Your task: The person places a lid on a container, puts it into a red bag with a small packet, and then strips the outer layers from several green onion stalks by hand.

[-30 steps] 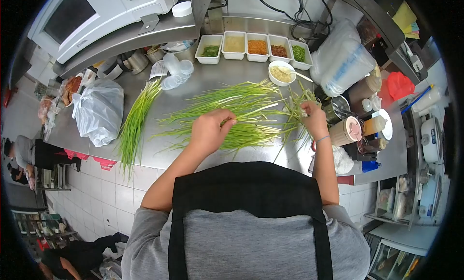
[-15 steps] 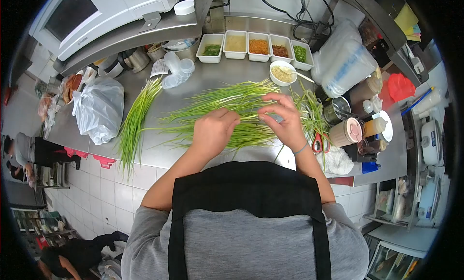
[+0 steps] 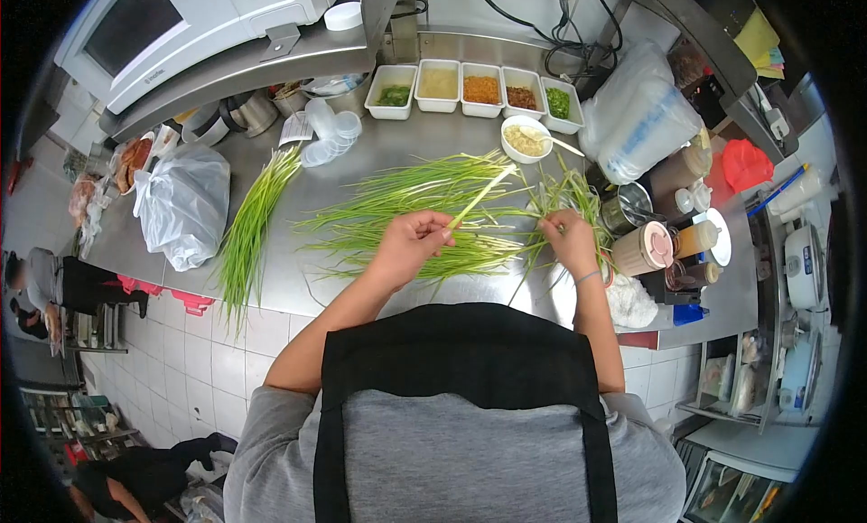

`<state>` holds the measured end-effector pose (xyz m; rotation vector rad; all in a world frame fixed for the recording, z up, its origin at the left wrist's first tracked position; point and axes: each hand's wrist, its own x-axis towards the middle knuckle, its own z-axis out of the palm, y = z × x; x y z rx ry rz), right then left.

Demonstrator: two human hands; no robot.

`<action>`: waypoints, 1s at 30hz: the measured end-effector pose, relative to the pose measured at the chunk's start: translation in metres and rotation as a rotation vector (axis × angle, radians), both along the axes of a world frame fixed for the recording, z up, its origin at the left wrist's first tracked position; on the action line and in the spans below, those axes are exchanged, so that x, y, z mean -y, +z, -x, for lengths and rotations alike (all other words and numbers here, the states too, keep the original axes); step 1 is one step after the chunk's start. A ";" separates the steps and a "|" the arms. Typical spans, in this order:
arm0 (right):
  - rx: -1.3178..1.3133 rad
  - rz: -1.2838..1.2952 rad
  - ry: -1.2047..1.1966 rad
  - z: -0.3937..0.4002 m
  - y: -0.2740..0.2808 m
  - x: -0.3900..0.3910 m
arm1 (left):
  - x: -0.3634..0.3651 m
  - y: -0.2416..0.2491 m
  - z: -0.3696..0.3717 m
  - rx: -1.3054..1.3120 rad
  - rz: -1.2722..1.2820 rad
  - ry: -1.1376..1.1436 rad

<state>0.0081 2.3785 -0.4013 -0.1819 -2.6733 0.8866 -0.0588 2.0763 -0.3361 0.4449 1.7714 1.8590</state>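
Note:
My left hand (image 3: 411, 245) is closed in a pinch on a green onion (image 3: 484, 194), whose pale end points up and to the right. Under and beyond that hand, a loose spread of green onions (image 3: 397, 193) lies across the steel counter. My right hand (image 3: 571, 238) has its fingers drawn together at the edge of a tangled heap of green onion scraps (image 3: 564, 191). Whatever those fingertips hold is too small to make out. Farther left rests a neater bunch of green onions (image 3: 257, 229).
Several white tubs (image 3: 439, 82) of chopped ingredients line the back, with a small bowl (image 3: 526, 139) before them. Bottles and jars (image 3: 643, 247), a white cloth (image 3: 632, 302) and a plastic bag (image 3: 641, 112) crowd the right. Another bag (image 3: 185, 207) stands left. Two people are at far left.
My right hand has moved right, away from my left hand, to the scrap heap. The green onion in my left hand now slants upward, and my left hand has turned slightly.

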 end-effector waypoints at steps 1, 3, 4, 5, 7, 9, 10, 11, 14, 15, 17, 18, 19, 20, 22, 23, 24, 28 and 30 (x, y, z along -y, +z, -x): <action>-0.111 -0.143 0.025 -0.001 0.005 0.012 | -0.002 -0.001 -0.001 0.019 -0.001 -0.010; -0.117 0.104 -0.035 -0.001 0.017 0.045 | -0.008 -0.008 -0.002 -0.024 -0.028 0.016; -0.121 0.227 -0.065 0.000 0.024 0.062 | -0.010 -0.011 -0.002 -0.046 -0.042 0.029; -0.048 0.500 -0.029 0.001 0.032 0.077 | -0.013 -0.011 -0.004 -0.057 -0.024 0.041; 0.103 1.044 0.044 0.003 0.043 0.104 | -0.018 -0.010 -0.008 -0.079 0.011 0.061; 0.148 1.270 0.155 0.006 0.046 0.128 | -0.020 -0.011 -0.011 -0.153 0.087 0.072; 0.171 1.382 0.214 0.007 0.046 0.134 | -0.021 -0.011 -0.013 -0.190 0.124 0.079; 0.170 1.430 0.188 0.008 0.041 0.133 | -0.020 -0.011 -0.014 -0.190 0.126 0.076; 0.065 1.569 0.094 0.019 0.035 0.121 | -0.016 -0.011 -0.017 -0.191 0.135 0.077; -0.043 1.607 0.051 0.024 0.046 0.107 | -0.013 -0.013 -0.017 -0.191 0.140 0.081; -0.252 1.745 -0.035 0.033 0.051 0.065 | -0.007 -0.018 -0.017 -0.216 0.139 0.113; -0.306 1.700 -0.032 0.033 0.053 0.043 | -0.006 -0.020 -0.018 -0.241 0.133 0.141; -0.360 1.653 -0.029 0.031 0.056 0.029 | -0.005 -0.022 -0.018 -0.266 0.126 0.168; -0.363 1.644 -0.037 0.029 0.054 0.024 | -0.006 -0.021 -0.019 -0.297 0.148 0.174; -0.371 1.625 -0.051 0.025 0.049 0.021 | -0.007 -0.016 -0.020 -0.361 0.193 0.188; -0.356 1.624 -0.021 0.023 0.041 0.029 | -0.008 -0.012 -0.021 -0.409 0.208 0.206; -0.289 1.613 -0.049 0.021 0.042 0.045 | -0.010 -0.008 -0.023 -0.456 0.223 0.224; -0.038 1.713 0.059 0.008 0.044 0.115 | -0.011 -0.003 -0.024 -0.709 0.352 0.232; 0.034 1.711 0.133 0.006 0.046 0.139 | -0.010 -0.003 -0.025 -0.967 0.393 0.250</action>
